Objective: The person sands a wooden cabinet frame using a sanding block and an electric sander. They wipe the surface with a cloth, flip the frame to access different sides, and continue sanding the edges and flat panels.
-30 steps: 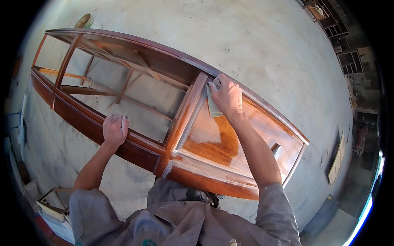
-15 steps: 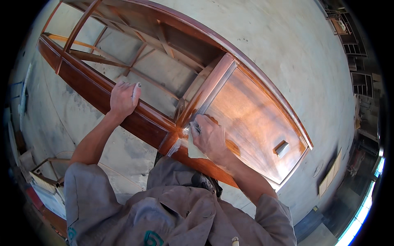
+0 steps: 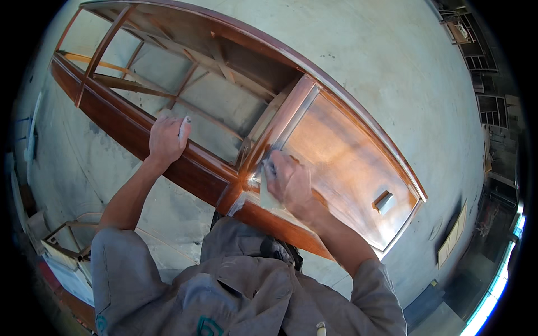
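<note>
Left hand (image 3: 168,139) curled over the brown rail (image 3: 212,161). Right hand (image 3: 290,180) holds a pale sheet (image 3: 269,196) against wooden frame (image 3: 284,112); panel (image 3: 344,162) extends to its right.

A pale sheet (image 3: 268,196) lies against the brown wooden frame (image 3: 282,120) (partly panelled).

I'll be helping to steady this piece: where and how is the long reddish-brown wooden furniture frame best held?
Probably by its long reddish-brown near rail, coming from the person's side and hooking over the upper edge: it is narrow, with open space beyond for curling round. The bare left hand curls over it.
</note>
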